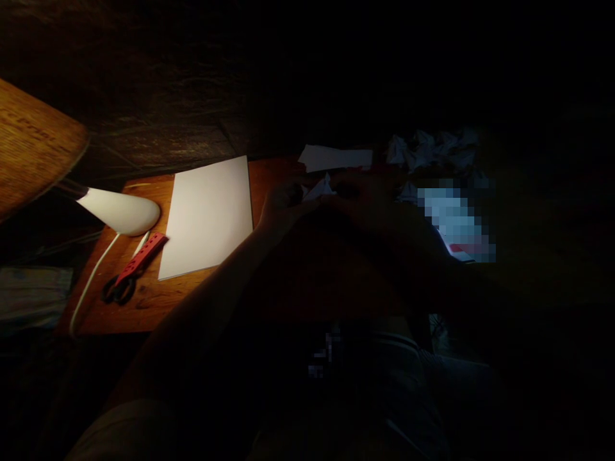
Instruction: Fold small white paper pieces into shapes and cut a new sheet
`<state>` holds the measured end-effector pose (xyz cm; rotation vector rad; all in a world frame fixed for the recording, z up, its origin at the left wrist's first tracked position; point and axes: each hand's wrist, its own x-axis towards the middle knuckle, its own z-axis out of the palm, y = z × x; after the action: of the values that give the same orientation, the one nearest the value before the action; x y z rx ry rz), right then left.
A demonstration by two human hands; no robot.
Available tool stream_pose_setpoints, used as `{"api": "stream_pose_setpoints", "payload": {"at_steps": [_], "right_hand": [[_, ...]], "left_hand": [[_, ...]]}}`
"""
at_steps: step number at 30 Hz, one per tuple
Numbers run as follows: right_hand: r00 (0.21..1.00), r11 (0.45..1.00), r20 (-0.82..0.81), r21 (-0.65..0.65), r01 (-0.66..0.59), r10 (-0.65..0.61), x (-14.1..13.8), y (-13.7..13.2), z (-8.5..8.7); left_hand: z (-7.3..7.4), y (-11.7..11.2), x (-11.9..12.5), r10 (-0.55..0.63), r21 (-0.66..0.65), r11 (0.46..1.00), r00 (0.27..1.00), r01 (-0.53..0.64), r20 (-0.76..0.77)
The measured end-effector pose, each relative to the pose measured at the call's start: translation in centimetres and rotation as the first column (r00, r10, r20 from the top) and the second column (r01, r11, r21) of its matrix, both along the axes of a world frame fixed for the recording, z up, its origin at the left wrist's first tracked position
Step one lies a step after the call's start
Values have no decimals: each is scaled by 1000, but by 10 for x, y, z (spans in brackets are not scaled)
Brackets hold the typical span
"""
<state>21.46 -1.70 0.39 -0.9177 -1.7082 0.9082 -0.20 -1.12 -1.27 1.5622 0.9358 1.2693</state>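
Between my two hands, above the wooden table, is a small piece of folded white paper point(321, 187) with a pointed tip standing up. My left hand point(283, 200) is closed on its left side. In deep shadow, my right hand point(358, 197) closes on the paper's right side; its fingers hardly show. Just beyond my hands lie flat white paper pieces point(336, 157). Several folded paper shapes point(427, 150) are grouped at the far right of the table, dimly lit.
On the left stand a lamp with a white base point(127, 211) and a wooden shade point(38, 144). A stack of white paper point(206, 218) lies beside red-sheathed scissors point(141, 259). A white cord point(93, 282) runs over the table edge. A lit, blurred-out screen point(451, 221) is at right.
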Motion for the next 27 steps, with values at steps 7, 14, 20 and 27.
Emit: {"api": "stream_pose_setpoints", "payload": {"at_steps": [7,14,20,27], "right_hand": [[999,999,-14,-12,53,-53,2,2,0],[1000,995,-4,-104,7,-7,4,0,8],[1000,995,18,-103,6,-4,4,-3,11],[999,991,-13,-133,-33,32,6,-3,12]], "left_hand": [[12,-8,-1,5,-68,998,996,-11,-91],[13,-8,-1,-28,-93,995,996,21,-79],[11,-6,-8,-60,-74,996,996,55,-71],[9,-4,-4,-83,-69,994,995,79,-48]]}}
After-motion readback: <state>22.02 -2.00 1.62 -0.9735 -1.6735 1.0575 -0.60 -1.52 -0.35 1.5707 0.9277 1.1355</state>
